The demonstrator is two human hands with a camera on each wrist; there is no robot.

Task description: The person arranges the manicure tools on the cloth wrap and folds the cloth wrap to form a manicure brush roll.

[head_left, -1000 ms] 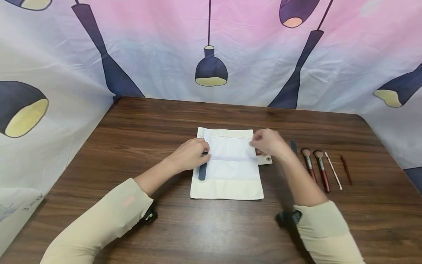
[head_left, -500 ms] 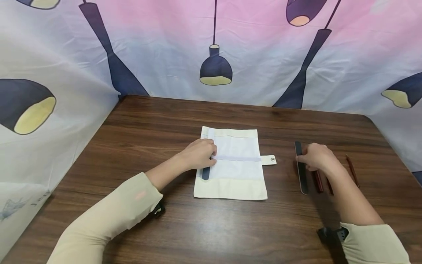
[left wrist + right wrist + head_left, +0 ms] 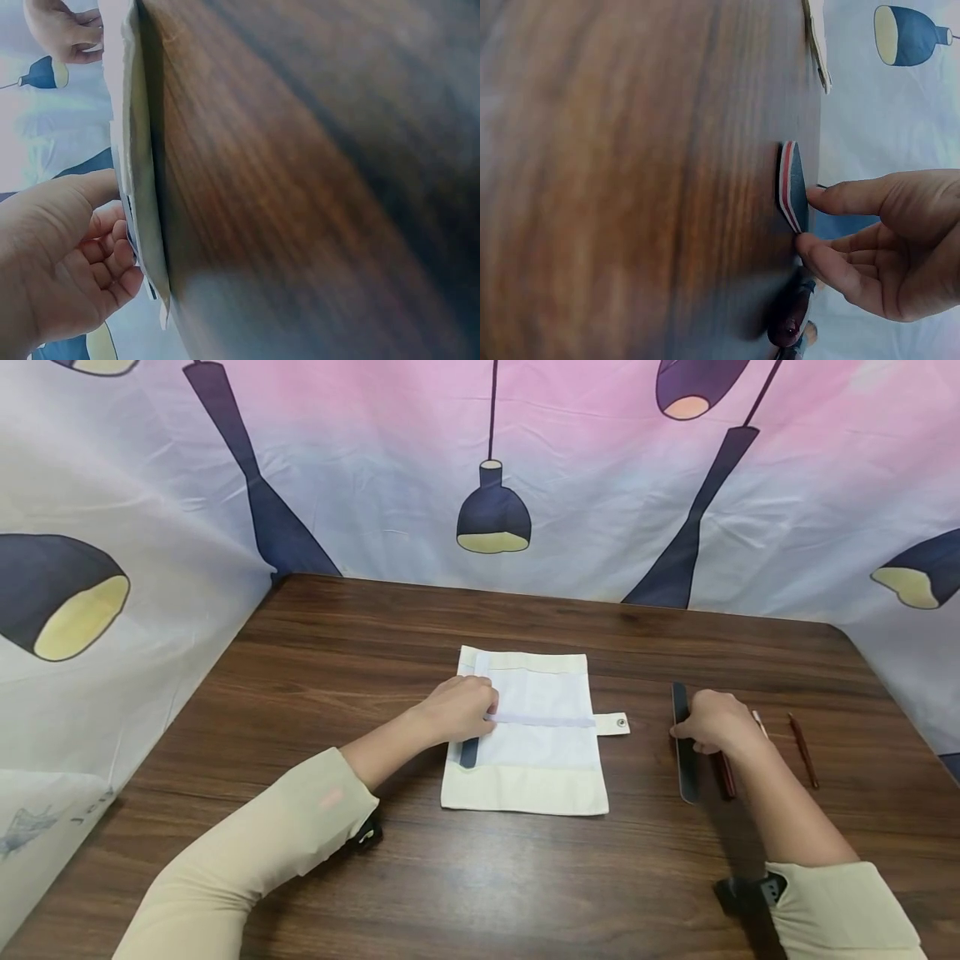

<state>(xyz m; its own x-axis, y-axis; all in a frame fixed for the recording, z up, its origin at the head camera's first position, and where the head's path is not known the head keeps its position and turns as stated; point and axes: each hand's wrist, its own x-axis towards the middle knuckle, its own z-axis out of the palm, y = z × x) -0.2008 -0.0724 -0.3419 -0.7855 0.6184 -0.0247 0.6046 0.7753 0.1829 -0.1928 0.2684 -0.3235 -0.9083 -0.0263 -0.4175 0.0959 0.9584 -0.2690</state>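
Note:
A cream cloth roll pouch (image 3: 525, 789) lies unfolded, with a dark nail file (image 3: 469, 752) partly in its left end under a pale band. My left hand (image 3: 459, 708) rests over that file, its thumb and loosely bent fingers touching the pouch in the left wrist view. To the right, my right hand (image 3: 716, 720) pinches a second dark nail file (image 3: 686, 772) by its long edges, low over the table. The right wrist view shows this nail file (image 3: 789, 180) with a red line along its pale edge, between thumb and forefinger.
Dark red brush handles (image 3: 789, 322) lie beside the right hand, which hides most of the brushes. A white stick (image 3: 759, 723) and a thin reddish-brown stick (image 3: 802, 752) lie farther right. The pouch's snap strap (image 3: 612, 724) points right. A printed cloth (image 3: 390, 527) hangs behind the wooden table.
My right hand has moved from the pouch's right edge rightward to the second nail file and now pinches it. My left hand has stayed on the pouch. The head view has shifted slightly.

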